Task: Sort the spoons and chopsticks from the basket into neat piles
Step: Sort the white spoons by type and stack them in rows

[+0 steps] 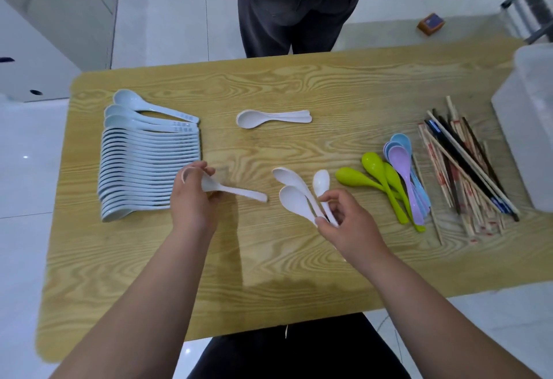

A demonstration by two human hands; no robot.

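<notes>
Likely light, stiff and slick, the white spoons [294,199] suited handle holds; right grip [350,224] pinched three handles, left grip [193,199] clasped a single spoon [239,192] by its bowl.

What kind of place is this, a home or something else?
Probably a plain indoor room, perhaps a dining or work area; I cannot tell which. A wood-grain table stands on a glossy white tiled floor, and white cabinets are at the left.
</notes>
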